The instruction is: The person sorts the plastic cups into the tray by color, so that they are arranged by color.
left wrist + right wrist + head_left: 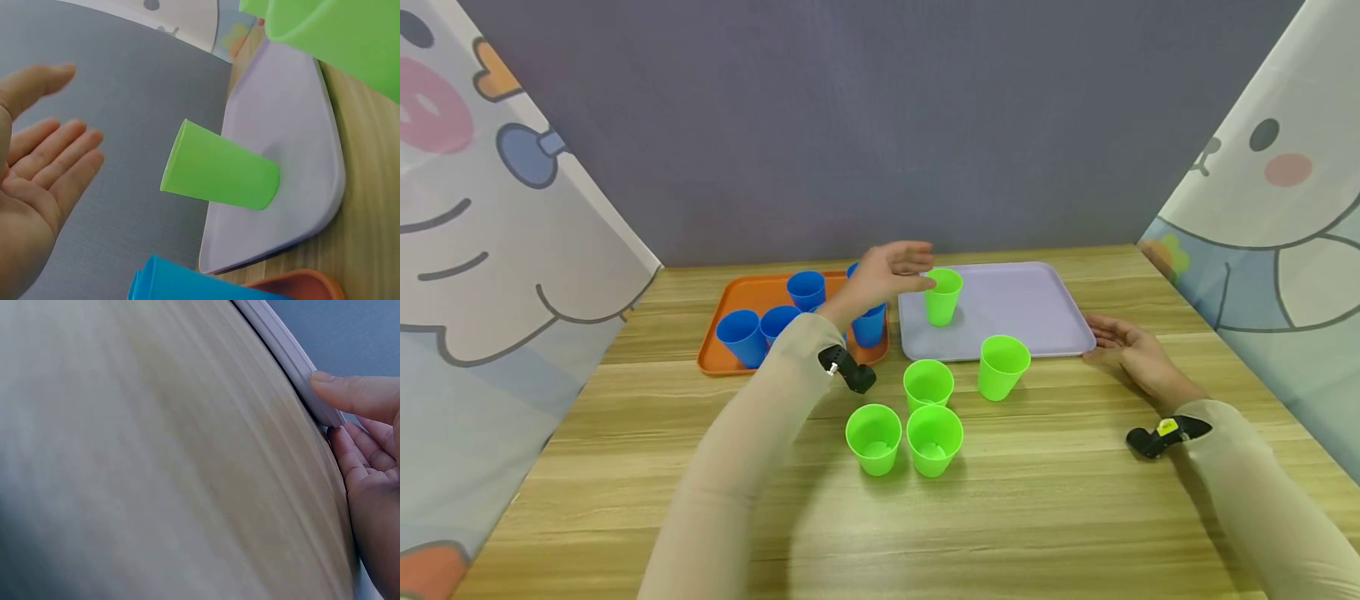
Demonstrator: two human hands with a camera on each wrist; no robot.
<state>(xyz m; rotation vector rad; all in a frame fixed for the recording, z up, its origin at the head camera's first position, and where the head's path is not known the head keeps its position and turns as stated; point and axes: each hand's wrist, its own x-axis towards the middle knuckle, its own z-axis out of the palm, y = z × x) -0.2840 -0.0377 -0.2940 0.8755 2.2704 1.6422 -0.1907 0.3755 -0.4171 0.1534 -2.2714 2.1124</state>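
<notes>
A green cup (942, 304) stands upright at the left end of the lavender tray (1007, 312). My left hand (883, 271) hovers beside and above it, fingers extended; the left wrist view shows a gap between that hand (44, 162) and the cup (219, 165). At the tray's front right corner, my right hand (1131, 354) holds the edge. In the right wrist view its thumb (350, 394) lies against the tray's side (294, 356), with the other fingers at the corner.
Several more green cups (933, 442) stand on the wooden table (1045, 508) in front of the tray. To the left, an orange tray (752, 290) bears several blue cups (741, 337), some partly hidden behind my left arm. A grey panel (880, 125) rises behind.
</notes>
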